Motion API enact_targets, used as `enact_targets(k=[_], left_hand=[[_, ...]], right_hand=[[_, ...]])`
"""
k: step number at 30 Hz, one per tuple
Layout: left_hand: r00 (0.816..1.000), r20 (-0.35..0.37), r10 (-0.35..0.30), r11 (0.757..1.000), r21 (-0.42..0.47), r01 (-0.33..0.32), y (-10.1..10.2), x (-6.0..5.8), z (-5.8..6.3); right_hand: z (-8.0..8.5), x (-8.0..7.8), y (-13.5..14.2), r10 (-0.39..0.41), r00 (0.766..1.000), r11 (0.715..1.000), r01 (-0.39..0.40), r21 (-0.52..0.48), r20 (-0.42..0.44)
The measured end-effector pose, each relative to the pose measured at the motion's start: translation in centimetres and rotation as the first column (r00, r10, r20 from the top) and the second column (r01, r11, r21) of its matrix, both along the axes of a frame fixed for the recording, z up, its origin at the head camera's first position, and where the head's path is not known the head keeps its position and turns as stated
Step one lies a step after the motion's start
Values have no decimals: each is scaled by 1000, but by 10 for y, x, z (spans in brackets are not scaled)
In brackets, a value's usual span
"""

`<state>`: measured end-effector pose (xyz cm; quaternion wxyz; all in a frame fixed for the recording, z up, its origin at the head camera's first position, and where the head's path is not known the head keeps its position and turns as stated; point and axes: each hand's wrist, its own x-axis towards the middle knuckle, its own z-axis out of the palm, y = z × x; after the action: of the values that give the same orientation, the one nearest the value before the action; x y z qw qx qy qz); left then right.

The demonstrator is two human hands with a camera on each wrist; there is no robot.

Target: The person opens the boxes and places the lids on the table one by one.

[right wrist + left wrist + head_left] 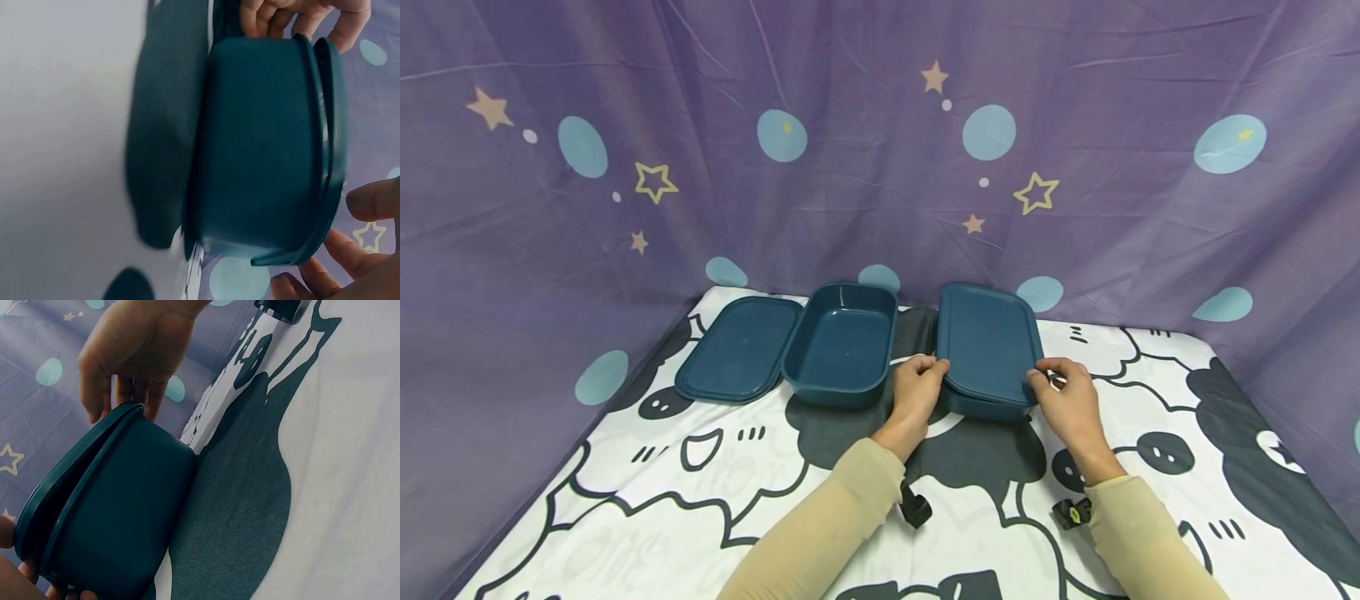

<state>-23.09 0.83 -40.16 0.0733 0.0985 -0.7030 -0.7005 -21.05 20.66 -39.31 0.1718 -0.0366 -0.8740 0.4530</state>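
A dark teal lid [990, 337] sits tilted over a matching rectangular food container [125, 506], with a gap along the near side between lid and rim. My left hand [917, 390] grips the lid's near left corner, thumb on the lid and fingers lower against the container's side. At the near right corner is my right hand [1070, 404], its thumb and fingers around the lid's edge. In the right wrist view, the right fingers [342, 253] are at the lid's corner while the thumb stands off its top. The container's inside is hidden.
Left of my hands stands a second teal container [842, 342], uncovered. Beside it another lid [741, 350] lies flat on the patterned tablecloth [662, 521]. A purple curtain [865, 100] hangs close behind the table's far edge.
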Motion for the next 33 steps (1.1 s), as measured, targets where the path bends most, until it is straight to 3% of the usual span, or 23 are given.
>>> enact_targets(k=[5,11,22,28,33], left_hand=[[1000,-3,1,1000,-4,-1,0,0,1],[1000,-4,-1,1000,2,1,0,0,1],[1000,-7,2,1000,14,-2,-1,0,0],[1000,-10,-2,1000,10,2,-1,1,1],[1000,-13,-3,1000,4,3,-1,0,1]], right_hand=[[4,5,-5,2,998,1000,-2,-14,-66],[6,9,-11,33,987,999,-27,42,-156],[-1,9,-17,159,940,975,-103,195,-302],[-4,9,-19,228,903,950,-125,285,-364],[-5,13,-22,295,888,912,-152,380,-352]])
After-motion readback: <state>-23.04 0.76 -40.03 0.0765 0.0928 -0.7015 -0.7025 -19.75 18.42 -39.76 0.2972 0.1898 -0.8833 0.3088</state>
